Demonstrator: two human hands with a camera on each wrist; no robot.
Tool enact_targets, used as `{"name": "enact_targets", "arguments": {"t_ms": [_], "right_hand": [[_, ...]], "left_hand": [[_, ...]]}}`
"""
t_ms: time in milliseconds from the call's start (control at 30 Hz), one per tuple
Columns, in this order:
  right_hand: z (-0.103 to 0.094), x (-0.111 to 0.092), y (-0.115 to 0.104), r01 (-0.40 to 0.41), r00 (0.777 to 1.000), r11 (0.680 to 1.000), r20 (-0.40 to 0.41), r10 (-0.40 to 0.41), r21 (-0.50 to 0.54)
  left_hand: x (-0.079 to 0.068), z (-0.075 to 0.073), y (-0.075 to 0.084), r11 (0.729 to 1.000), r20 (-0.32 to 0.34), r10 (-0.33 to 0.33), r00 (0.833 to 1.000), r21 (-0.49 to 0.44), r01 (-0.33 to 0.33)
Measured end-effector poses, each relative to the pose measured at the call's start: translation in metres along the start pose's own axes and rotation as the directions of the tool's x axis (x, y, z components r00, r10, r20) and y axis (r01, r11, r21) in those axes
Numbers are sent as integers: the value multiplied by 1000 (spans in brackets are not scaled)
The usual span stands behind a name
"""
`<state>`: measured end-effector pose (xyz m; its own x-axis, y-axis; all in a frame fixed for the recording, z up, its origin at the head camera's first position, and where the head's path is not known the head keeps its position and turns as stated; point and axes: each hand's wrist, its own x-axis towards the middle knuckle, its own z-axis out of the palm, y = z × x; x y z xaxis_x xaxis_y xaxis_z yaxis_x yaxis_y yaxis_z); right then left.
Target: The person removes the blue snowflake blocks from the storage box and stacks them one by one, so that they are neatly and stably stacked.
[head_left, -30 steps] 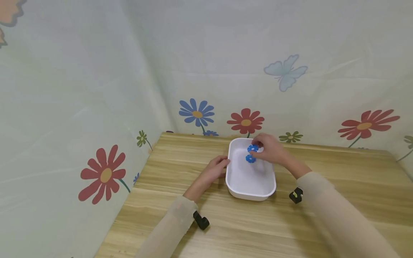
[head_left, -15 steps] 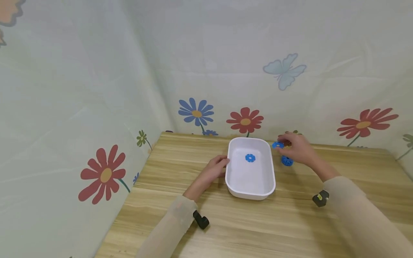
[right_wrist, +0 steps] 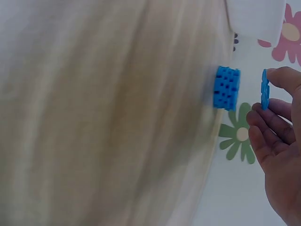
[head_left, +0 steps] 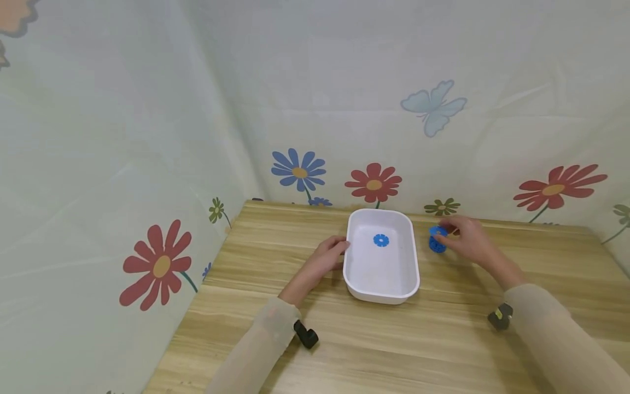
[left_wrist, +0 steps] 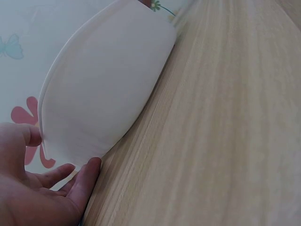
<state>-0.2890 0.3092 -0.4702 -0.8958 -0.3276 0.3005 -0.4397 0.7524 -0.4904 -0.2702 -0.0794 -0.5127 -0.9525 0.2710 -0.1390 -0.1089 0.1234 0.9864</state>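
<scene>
A white plastic tray (head_left: 381, 279) stands on the wooden table. My left hand (head_left: 326, 258) holds its left side; in the left wrist view the thumb is at the rim and the fingertips (left_wrist: 92, 165) meet the outer wall low down. One flat blue snowflake disc (head_left: 381, 240) lies inside the tray. To the right of the tray, my right hand (head_left: 470, 239) pinches another blue disc (right_wrist: 265, 89) by its edge, between thumb and fingers. A short stack of blue discs (right_wrist: 226, 88) sits on the table just below it, with a gap between them in the right wrist view.
The wooden table (head_left: 394, 350) meets a flower-printed cloth backdrop (head_left: 334, 109) along its far edge, close behind the tray and the stack. Black wrist cameras (head_left: 306, 335) are strapped at both sleeves.
The right hand has lifted a blue disc out of the tray and carried it right, over the stack. One disc stays in the tray. The left hand keeps its hold.
</scene>
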Motion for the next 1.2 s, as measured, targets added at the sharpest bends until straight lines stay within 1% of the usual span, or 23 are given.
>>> {"name": "enact_targets", "arguments": {"t_ms": [200, 500, 600, 833, 967, 1033, 1200], "right_hand": [[5, -6, 6, 1, 1000, 1000, -17, -1, -18], [8, -10, 10, -35, 999, 999, 3, 35, -29], [9, -10, 11, -29, 1000, 999, -2, 29, -30], [14, -9, 15, -9, 1000, 999, 20, 10, -53], [15, -10, 18, 7, 1000, 998, 13, -7, -68], [14, -11, 17, -2, 1000, 997, 23, 3, -72], [11, -11, 13, -21, 995, 996, 91, 28, -86]], "left_hand": [[0, 0, 0, 1000, -6, -6, 1000, 3, 6], [2, 0, -1, 1000, -10, -11, 1000, 10, 11], [3, 0, -2, 1000, -12, -11, 1000, 12, 11], [3, 0, -5, 1000, -13, -16, 1000, 8, 16], [3, 0, -5, 1000, -13, -22, 1000, 9, 22], [3, 0, -5, 1000, -12, -20, 1000, 7, 20], [3, 1, -3, 1000, -17, -20, 1000, 6, 20]]}}
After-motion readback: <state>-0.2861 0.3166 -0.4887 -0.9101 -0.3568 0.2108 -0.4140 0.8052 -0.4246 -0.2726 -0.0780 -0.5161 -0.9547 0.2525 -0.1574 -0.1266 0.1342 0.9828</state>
